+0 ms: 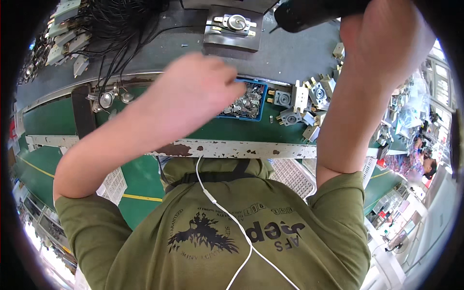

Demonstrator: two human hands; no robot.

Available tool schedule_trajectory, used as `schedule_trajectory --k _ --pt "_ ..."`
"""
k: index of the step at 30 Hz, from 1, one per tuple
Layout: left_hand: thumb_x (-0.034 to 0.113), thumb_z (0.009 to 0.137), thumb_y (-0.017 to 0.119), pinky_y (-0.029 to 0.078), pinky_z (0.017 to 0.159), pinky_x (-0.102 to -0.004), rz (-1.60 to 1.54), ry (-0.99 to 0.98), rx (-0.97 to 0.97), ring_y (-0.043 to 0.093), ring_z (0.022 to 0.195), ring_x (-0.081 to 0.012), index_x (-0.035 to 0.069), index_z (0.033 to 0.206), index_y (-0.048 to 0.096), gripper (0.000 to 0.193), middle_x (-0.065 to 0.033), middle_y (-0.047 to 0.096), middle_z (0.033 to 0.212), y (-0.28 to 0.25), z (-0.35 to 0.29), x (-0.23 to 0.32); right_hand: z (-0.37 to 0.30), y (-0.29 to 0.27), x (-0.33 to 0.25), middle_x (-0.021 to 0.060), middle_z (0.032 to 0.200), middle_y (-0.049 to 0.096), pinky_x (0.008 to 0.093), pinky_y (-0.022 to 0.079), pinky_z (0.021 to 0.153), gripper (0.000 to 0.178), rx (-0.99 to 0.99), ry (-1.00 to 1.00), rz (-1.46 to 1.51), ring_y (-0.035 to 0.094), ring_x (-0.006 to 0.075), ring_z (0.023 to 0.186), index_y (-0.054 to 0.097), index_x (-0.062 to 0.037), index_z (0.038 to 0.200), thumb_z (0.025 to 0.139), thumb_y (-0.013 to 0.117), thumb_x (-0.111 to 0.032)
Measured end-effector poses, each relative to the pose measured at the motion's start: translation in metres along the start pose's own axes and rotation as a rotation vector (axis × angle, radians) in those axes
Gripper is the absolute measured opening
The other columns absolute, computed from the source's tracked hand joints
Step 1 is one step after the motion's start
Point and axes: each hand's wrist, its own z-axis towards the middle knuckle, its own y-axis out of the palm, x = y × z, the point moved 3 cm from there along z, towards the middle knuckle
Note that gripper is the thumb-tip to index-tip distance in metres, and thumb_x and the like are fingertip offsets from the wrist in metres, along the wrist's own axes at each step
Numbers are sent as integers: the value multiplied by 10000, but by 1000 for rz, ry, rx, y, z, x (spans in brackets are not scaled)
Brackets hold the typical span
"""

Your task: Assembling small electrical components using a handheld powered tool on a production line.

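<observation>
My left hand, slightly blurred, is above the near edge of the bench with its fingers curled closed; whatever they may hold is hidden. Just beside and partly under it is a blue tray full of small metal parts. My right hand grips a black electric screwdriver at the upper right, its bit pointing left. Left of the bit, a thermostat with a round metal disc and brass terminals sits on a dark metal block. A black wire runs to it from the left.
Several grey and white thermostat bodies with brass terminals lie right of the tray. A heap of black wires and more housings fill the far left. Round metal sensors hang at the bench edge. A small screw lies on the bench.
</observation>
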Motion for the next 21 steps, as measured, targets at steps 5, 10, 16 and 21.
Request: schedule_trajectory --k 5,10,16,21 --pt "148 757 682 501 740 -349 29 15 -152 656 868 -206 90 852 682 111 -19 664 850 20 -1 8 -3 6 -10 110 889 690 266 517 541 223 23 -14 24 631 128 601 645 17 1073 931 759 -112" --pt "131 791 660 504 742 -361 -112 -13 -97 670 846 -231 72 919 629 144 -37 651 840 11 -3 9 5 -1 -48 112 892 687 269 515 539 218 37 -81 71 625 129 596 641 15 1073 936 752 -114" --pt "124 822 640 516 784 -397 -249 2 -81 666 877 -252 77 955 633 141 -48 639 863 23 -1 2 32 49 -37 117 889 676 276 511 534 217 86 -139 151 614 135 586 616 11 1089 953 729 -116" --pt "116 831 653 538 776 -408 -330 0 -41 662 885 -266 82 967 659 140 -67 648 911 18 2 3 25 69 -28 117 865 655 283 511 526 234 224 -103 157 614 148 577 541 5 1139 976 689 -77"
